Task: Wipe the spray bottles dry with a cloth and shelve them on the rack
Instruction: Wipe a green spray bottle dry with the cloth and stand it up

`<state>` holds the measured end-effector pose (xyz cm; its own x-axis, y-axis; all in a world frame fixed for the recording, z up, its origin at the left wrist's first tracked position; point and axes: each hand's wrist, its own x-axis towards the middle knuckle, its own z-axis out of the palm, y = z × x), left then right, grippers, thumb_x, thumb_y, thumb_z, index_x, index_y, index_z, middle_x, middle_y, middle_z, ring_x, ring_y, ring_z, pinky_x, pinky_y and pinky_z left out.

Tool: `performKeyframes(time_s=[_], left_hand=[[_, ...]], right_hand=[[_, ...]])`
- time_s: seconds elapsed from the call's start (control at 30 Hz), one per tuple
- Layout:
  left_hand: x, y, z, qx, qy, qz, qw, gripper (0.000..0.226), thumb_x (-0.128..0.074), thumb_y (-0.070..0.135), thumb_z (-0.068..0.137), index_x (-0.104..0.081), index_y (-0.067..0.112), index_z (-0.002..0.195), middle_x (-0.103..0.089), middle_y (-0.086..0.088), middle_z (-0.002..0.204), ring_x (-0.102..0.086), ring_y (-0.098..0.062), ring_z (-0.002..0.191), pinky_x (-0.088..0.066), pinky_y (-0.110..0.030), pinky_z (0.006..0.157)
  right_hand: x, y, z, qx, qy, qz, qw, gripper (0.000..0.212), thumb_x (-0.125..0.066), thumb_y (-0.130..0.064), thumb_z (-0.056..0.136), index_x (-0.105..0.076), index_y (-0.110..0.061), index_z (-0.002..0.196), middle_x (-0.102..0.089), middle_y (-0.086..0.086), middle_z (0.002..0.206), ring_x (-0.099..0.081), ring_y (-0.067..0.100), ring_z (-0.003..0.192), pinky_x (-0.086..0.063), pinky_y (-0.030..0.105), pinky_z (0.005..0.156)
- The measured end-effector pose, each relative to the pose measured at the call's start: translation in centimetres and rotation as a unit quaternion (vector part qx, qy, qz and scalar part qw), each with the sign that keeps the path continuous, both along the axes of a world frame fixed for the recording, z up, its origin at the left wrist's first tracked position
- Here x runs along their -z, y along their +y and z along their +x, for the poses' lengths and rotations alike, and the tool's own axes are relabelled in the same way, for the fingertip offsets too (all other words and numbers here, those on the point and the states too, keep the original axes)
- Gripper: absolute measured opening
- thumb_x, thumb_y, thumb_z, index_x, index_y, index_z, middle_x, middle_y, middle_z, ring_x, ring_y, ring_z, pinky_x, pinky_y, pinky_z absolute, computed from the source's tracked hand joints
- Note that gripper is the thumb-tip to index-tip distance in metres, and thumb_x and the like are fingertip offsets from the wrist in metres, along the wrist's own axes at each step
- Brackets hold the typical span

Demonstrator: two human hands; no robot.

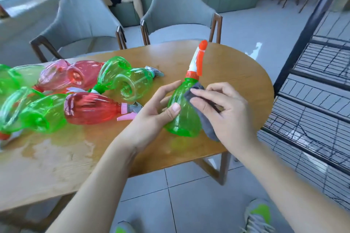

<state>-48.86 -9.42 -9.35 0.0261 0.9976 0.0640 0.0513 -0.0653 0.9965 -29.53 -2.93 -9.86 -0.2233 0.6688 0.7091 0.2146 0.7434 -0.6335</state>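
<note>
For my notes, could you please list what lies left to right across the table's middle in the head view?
Red bottle with pink trigger → left hand → green bottle → grey cloth → right hand → black wire rack.

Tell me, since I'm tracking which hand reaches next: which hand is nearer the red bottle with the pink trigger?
Left. The left hand grips the green bottle just right of the red bottle; the right hand, holding the cloth, lies beyond it.

No lettering, label, brand, number or sign can be read anywhere; the green spray bottle [182, 111] in hand is bare plastic; the heaped bottles [91, 108] at left show only blurred, unreadable marks.
</note>
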Motion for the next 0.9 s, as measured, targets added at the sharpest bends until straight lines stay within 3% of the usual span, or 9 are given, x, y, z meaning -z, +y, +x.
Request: performKeyframes(time_s=[0.13, 0.27, 0.4, 0.5, 0.6, 0.67, 0.73, 0.8, 0.9], left_hand=[[-0.2, -1.5, 0.2, 0.005, -0.020, 0.004, 1.000, 0.065, -0.066, 0.030, 0.096, -0.045, 0.023, 0.157, -0.061, -0.018, 0.147, -0.060, -0.042, 0.135, -0.046, -0.064, 0.113], [0.4, -2.4, 0.1, 0.012, -0.045, 0.027, 0.999, 0.063, -0.069, 0.024, 0.096, -0.048, 0.024, 0.156, -0.059, -0.014, 0.151, -0.057, -0.042, 0.138, -0.045, -0.064, 0.113], [0.9, -2.4, 0.6, -0.044, -0.030, 0.073, 0.996, 0.063, -0.078, 0.018, 0.090, -0.057, 0.022, 0.149, -0.063, -0.005, 0.148, -0.061, -0.035, 0.135, -0.051, -0.064, 0.109], [0.7, -2.4, 0.8, -0.051, -0.021, 0.083, 0.995, 0.064, -0.080, 0.022, 0.084, -0.059, 0.022, 0.144, -0.067, -0.003, 0.142, -0.063, -0.031, 0.132, -0.054, -0.059, 0.106], [1.0, -2.2, 0.5, -0.033, -0.025, 0.088, 0.995, 0.061, -0.078, 0.011, 0.088, -0.057, 0.022, 0.145, -0.068, -0.006, 0.141, -0.063, -0.035, 0.131, -0.057, -0.053, 0.104], [1.1, -2.2, 0.5, -0.039, -0.048, 0.089, 0.994, 0.061, -0.075, 0.011, 0.092, -0.056, 0.025, 0.148, -0.066, -0.008, 0.143, -0.063, -0.037, 0.131, -0.058, -0.049, 0.102], [1.1, -2.4, 0.5, -0.042, -0.046, 0.091, 0.994, 0.059, -0.074, 0.012, 0.094, -0.058, 0.030, 0.148, -0.065, -0.007, 0.145, -0.063, -0.031, 0.132, -0.057, -0.046, 0.103], [1.0, -2.5, 0.4, -0.050, 0.000, 0.104, 0.993, 0.050, -0.068, -0.001, 0.099, -0.063, 0.025, 0.142, -0.069, 0.003, 0.140, -0.065, -0.013, 0.128, -0.056, -0.031, 0.099], [0.5, -2.6, 0.3, -0.045, 0.048, 0.114, 0.991, 0.051, -0.059, -0.013, 0.098, -0.066, 0.023, 0.134, -0.073, 0.017, 0.127, -0.066, 0.000, 0.115, -0.053, -0.019, 0.092]], right_hand=[[-1.0, -0.6, 0.0, -0.020, 0.033, -0.110, 0.993, 0.019, -0.078, -0.026, 0.093, -0.080, -0.027, 0.111, -0.067, -0.002, 0.103, -0.067, 0.009, 0.090, -0.049, 0.019, 0.078], [-0.1, -2.4, 0.8, -0.046, 0.026, -0.054, 0.997, 0.021, -0.076, -0.027, 0.091, -0.079, -0.023, 0.111, -0.064, -0.004, 0.103, -0.065, 0.009, 0.095, -0.047, 0.014, 0.084], [0.7, -3.0, 0.9, -0.036, 0.008, 0.032, 0.999, 0.022, -0.078, -0.026, 0.092, -0.081, -0.015, 0.110, -0.064, 0.000, 0.100, -0.063, 0.010, 0.090, -0.047, 0.016, 0.082], [-0.4, -1.8, 0.9, -0.039, 0.028, -0.017, 0.999, 0.023, -0.076, -0.030, 0.092, -0.080, -0.020, 0.112, -0.066, -0.008, 0.103, -0.065, 0.009, 0.096, -0.048, 0.016, 0.084], [-0.5, -1.2, 1.0, -0.070, 0.037, -0.059, 0.995, 0.021, -0.076, -0.032, 0.091, -0.078, -0.029, 0.112, -0.067, -0.014, 0.105, -0.067, 0.012, 0.099, -0.052, 0.021, 0.086], [0.1, -1.7, 1.2, -0.078, 0.032, -0.045, 0.995, 0.022, -0.075, -0.031, 0.091, -0.078, -0.028, 0.113, -0.067, -0.012, 0.105, -0.066, 0.011, 0.099, -0.052, 0.022, 0.086], [0.7, -2.2, 1.4, -0.069, 0.015, -0.001, 0.997, 0.024, -0.075, -0.028, 0.090, -0.078, -0.023, 0.113, -0.066, -0.008, 0.104, -0.065, 0.009, 0.097, -0.050, 0.019, 0.085], [0.7, -2.3, 1.2, -0.067, 0.012, 0.011, 0.998, 0.025, -0.077, -0.026, 0.090, -0.078, -0.020, 0.114, -0.066, -0.006, 0.103, -0.065, 0.010, 0.095, -0.050, 0.019, 0.083], [0.0, -1.9, 0.4, -0.083, 0.054, -0.049, 0.994, 0.025, -0.076, -0.028, 0.088, -0.077, -0.030, 0.114, -0.067, -0.014, 0.102, -0.066, 0.010, 0.099, -0.050, 0.017, 0.085]])
